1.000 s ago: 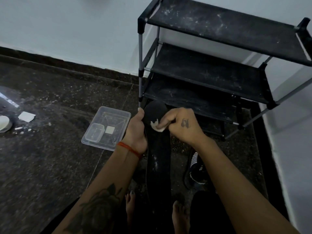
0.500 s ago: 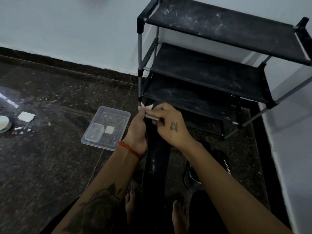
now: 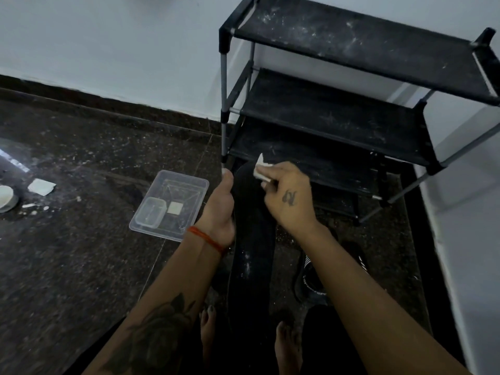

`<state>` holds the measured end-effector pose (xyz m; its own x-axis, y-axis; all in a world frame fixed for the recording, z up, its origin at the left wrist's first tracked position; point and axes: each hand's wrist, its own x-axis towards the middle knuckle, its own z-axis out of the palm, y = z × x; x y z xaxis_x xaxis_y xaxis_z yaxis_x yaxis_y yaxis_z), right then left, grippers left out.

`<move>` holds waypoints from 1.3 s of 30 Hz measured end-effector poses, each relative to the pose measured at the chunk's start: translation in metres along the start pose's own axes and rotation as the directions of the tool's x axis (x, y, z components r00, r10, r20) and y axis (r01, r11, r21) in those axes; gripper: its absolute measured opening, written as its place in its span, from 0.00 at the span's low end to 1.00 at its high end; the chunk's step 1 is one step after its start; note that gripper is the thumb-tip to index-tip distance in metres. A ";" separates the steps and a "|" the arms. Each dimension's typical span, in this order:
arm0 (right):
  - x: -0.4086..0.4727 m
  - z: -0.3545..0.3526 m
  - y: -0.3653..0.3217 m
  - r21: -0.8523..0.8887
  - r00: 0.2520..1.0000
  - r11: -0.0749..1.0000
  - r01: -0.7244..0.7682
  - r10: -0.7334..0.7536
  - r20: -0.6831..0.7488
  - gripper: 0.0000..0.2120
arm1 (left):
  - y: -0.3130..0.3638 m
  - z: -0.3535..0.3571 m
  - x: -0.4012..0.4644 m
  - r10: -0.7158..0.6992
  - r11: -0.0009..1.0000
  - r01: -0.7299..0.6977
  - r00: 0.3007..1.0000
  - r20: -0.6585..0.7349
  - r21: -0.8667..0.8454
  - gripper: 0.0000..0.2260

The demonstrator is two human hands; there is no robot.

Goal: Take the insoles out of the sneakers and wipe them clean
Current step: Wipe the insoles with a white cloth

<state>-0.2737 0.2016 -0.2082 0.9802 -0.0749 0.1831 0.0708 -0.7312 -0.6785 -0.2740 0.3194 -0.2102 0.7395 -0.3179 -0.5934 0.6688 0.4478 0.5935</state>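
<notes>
A long black insole (image 3: pixel 253 247) stands lengthwise in front of me, its far end up near the shoe rack. My left hand (image 3: pixel 219 205) grips its left edge near the top. My right hand (image 3: pixel 286 197) pinches a small white wipe (image 3: pixel 262 169) at the insole's far right corner. A black sneaker (image 3: pixel 308 277) with white markings lies on the floor under my right forearm, partly hidden by it.
A black three-tier shoe rack (image 3: pixel 351 77) stands against the wall just beyond my hands. A clear plastic tray (image 3: pixel 170 204) with a smaller box and a white pad lies on the dark floor to the left. White scraps (image 3: pixel 41 186) lie far left. My bare feet (image 3: pixel 286 345) are below.
My right hand swept the wipe from the insole's middle up to its far end, then shifted right to the top corner. The left hand kept its hold.
</notes>
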 end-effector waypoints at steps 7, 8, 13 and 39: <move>-0.007 -0.006 -0.014 0.255 0.950 0.959 0.128 -0.192 0.245 0.14 | 0.001 -0.004 0.002 0.025 0.997 -0.028 0.998 -0.050 -0.065 0.30; -0.006 -0.010 -0.012 0.251 0.933 0.961 0.118 -0.194 0.304 0.14 | 0.002 -0.004 0.002 0.029 0.998 -0.033 0.998 -0.059 -0.057 0.31; -0.001 -0.026 -0.004 0.114 0.890 0.989 0.098 -0.138 0.434 0.19 | 0.001 0.000 0.000 0.016 1.000 -0.016 0.999 -0.038 -0.021 0.31; -0.005 0.008 -0.008 0.102 0.988 0.983 0.154 -0.155 0.003 0.08 | -0.006 0.001 0.006 0.041 0.999 -0.041 0.998 0.055 0.011 0.26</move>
<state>-0.2775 0.2131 -0.2096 0.9579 0.0410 0.2842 0.2393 -0.6609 -0.7113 -0.2737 0.3144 -0.2169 0.7692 -0.3448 -0.5380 0.6384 0.4514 0.6234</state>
